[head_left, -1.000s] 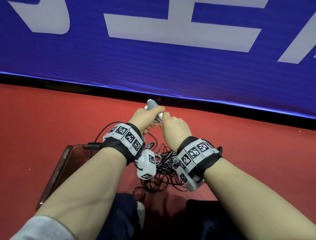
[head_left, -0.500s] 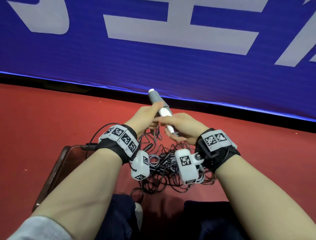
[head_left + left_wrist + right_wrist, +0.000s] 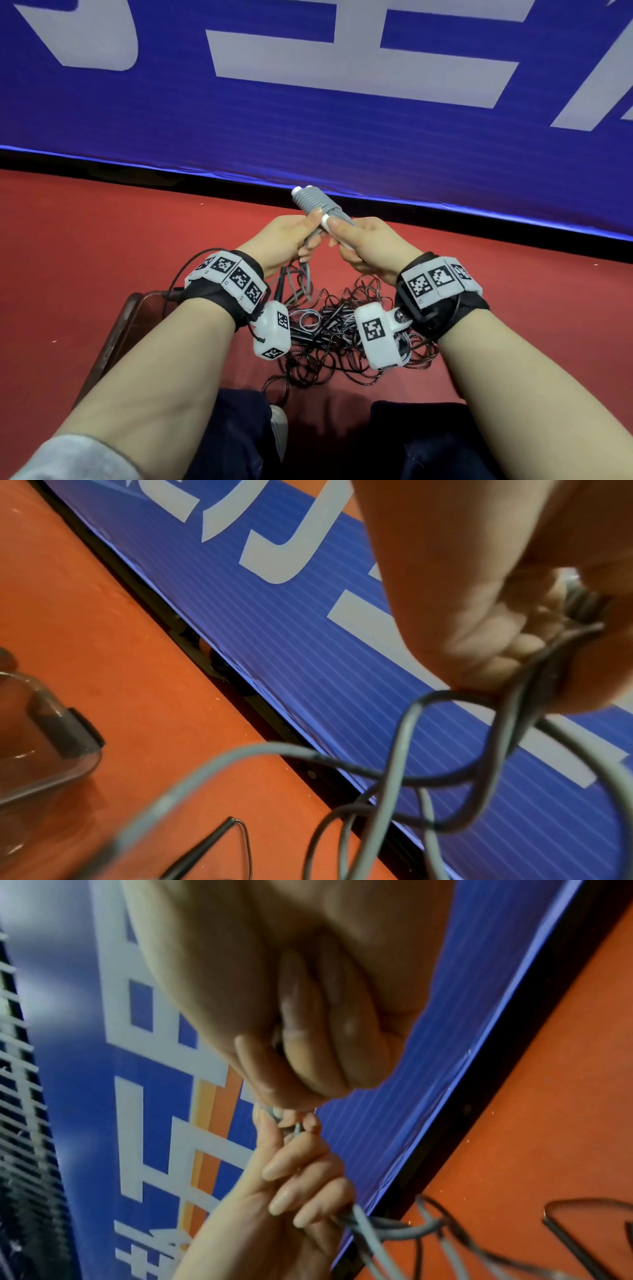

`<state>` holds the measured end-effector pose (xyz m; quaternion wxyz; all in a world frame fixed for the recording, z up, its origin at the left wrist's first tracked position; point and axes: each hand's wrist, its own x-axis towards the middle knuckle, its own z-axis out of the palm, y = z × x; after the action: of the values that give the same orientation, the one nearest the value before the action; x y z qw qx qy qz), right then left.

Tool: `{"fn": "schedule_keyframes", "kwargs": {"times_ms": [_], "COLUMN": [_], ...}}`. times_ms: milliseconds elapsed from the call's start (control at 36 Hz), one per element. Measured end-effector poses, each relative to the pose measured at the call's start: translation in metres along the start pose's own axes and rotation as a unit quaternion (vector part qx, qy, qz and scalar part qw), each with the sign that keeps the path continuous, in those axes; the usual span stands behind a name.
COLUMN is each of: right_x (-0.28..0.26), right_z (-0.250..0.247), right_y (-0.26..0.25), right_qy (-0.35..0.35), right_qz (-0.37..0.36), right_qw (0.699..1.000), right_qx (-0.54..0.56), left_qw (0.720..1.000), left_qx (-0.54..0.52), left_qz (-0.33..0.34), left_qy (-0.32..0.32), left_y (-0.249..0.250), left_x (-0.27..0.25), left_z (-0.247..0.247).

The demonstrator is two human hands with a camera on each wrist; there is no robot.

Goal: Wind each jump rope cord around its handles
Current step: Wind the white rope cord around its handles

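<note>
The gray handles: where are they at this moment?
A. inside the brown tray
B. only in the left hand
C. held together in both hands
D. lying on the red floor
C: the gray handles sit side by side, gripped by the left hand and the right hand, above the floor.

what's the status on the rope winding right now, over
Left hand and right hand both grip the paired grey-and-white jump rope handles, held up. Grey cord hangs loose, unwound. Tangled pile of black and grey cords on red floor below.
</note>
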<state>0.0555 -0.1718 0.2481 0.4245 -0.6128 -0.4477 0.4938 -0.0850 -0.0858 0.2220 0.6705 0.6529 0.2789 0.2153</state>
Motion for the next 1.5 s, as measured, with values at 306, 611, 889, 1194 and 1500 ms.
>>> {"fn": "schedule_keyframes", "kwargs": {"times_ms": [306,611,889,1194,1500], "right_x": [0.011,0.006,0.005,-0.001,-0.007], "right_z": [0.006,0.024,0.021,0.004,0.004], "right_y": [0.016,0.022,0.026,0.013,0.000], "right_qy": [0.153,0.125,0.092,-0.059,-0.057], "right_qz": [-0.049,-0.063,-0.059,0.062,0.011], "right_qw": [0.904,0.746,0.846,0.983,0.995], "right_qx": [-0.395,-0.652,-0.522,0.165,0.081], "left_qw": [0.993,0.975,0.978,0.997,0.997], "left_qx": [0.063,0.034,0.053,-0.057,-0.067], "left_qz": [-0.037,-0.184,-0.159,-0.052,-0.025], "left_qy": [0.090,0.118,0.127,0.027,-0.014], "left_y": [-0.005,0.005,0.000,0.003,0.013], "left_x": [0.004,0.009,0.011,0.007,0.000], "left_z": [-0.003,0.009,0.003,0.007,0.006]}}
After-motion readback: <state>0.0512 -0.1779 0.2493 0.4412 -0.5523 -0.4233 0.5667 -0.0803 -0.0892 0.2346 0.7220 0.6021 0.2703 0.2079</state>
